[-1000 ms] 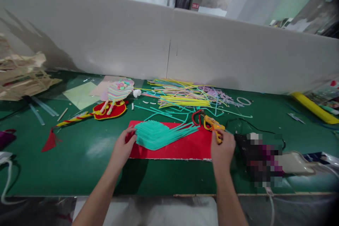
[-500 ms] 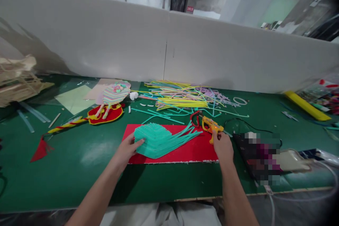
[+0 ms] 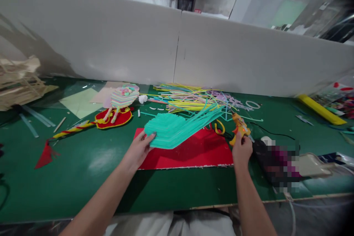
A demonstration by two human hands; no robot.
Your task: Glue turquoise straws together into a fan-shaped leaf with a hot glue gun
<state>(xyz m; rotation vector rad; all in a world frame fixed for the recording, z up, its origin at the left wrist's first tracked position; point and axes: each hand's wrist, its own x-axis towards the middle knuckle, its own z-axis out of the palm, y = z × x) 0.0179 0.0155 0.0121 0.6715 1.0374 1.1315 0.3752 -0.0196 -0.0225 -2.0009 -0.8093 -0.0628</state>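
Note:
My left hand (image 3: 142, 147) pinches the left edge of a teal fan-shaped piece made of pipe cleaners (image 3: 168, 131), thumb on top. Its loose ends trail up and to the right. The piece is raised above a red board (image 3: 188, 155) that lies on the green table. Closed round the handle of a yellow-orange glue gun (image 3: 240, 129) is my right hand (image 3: 242, 151), at the board's right end. The gun's nozzle points up and left. Red-and-yellow handled scissors (image 3: 219, 127) lie partly hidden behind the teal strands.
Yellow, pink and teal pipe cleaners (image 3: 190, 105) are heaped behind the board. To the left lie a striped round fan (image 3: 124, 97) and a red fan with a tasselled handle (image 3: 116, 118). A dark blurred-out object (image 3: 265, 162) and a beige tray (image 3: 313, 165) are at right. A grey partition (image 3: 110, 40) stands behind.
My left hand has lifted the teal piece off the red board and tilted it up. The glue gun in my right hand has moved right and turned more upright, uncovering the scissors' yellow handle.

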